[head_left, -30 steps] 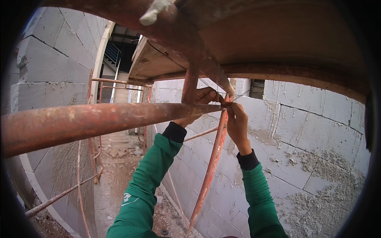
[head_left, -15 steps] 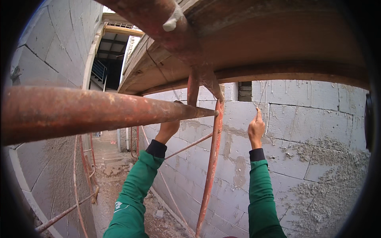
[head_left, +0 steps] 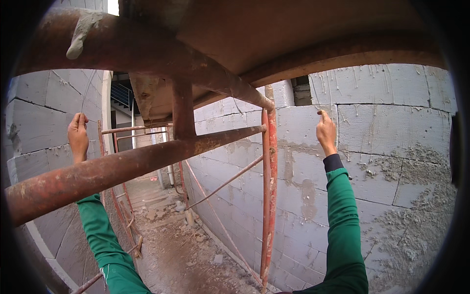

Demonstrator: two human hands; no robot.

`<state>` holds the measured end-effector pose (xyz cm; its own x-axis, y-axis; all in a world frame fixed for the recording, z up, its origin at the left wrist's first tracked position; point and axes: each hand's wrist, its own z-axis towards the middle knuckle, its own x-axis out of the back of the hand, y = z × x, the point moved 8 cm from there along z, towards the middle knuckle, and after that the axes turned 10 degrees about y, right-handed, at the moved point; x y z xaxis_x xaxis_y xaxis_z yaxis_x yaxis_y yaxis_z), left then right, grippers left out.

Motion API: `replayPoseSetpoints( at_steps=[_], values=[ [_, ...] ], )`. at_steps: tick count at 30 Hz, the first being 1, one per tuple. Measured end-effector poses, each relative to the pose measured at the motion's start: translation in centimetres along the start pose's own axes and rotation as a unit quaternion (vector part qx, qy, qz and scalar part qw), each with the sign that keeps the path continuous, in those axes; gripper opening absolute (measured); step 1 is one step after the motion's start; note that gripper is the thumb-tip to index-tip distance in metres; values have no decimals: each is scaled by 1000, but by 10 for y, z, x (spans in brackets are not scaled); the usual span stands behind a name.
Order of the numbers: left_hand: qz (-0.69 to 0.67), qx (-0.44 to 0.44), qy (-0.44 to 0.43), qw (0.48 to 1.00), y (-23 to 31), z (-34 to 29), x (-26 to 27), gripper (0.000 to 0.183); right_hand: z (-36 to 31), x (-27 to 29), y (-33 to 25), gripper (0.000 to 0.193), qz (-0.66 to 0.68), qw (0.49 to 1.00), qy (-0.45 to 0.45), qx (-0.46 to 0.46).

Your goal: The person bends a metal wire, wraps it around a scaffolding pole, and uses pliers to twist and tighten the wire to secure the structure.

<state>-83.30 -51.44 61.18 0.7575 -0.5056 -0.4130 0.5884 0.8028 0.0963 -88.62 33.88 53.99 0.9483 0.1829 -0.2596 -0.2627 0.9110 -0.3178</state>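
My left hand [head_left: 78, 136] is raised at the left, beyond the lower scaffold pipe [head_left: 132, 164]. Its fingers pinch a thin wire [head_left: 86, 90] that curves upward from the fingertips. At the right, before the block wall [head_left: 377, 130], my right hand [head_left: 325, 133] is closed in a pinch on another thin length of wire, faint against the pale blocks and running up toward the boards. Overhead lies the wooden platform [head_left: 318, 29]; whether both lengths are one wire passing over it is hidden.
Rusty red scaffolding surrounds me: a thick upper pipe [head_left: 147, 55] with a mortar blob, an upright post [head_left: 269, 196] and a diagonal brace [head_left: 225, 184]. Another block wall [head_left: 36, 130] stands at the left. Between the walls runs a rubble-strewn passage [head_left: 181, 255].
My left hand has moved from behind the pipe near the middle to the far left, with wire in its fingers. My right hand stays raised by the wall. The view has shifted.
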Motion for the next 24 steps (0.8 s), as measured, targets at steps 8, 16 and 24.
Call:
replayPoseSetpoints(
  at_steps=[8,16,24],
  values=[
    [244,-13,7,970,-18,67,41,31,43,-55,11,29,24,995,-71,-62],
    [269,11,51,962,-11,60,101,31,45,-25,18,28,77,993,-8,-83],
    [271,-22,-16,962,10,22,104,28,9,-7,-12,27,75,995,-60,-12]
  ],
)
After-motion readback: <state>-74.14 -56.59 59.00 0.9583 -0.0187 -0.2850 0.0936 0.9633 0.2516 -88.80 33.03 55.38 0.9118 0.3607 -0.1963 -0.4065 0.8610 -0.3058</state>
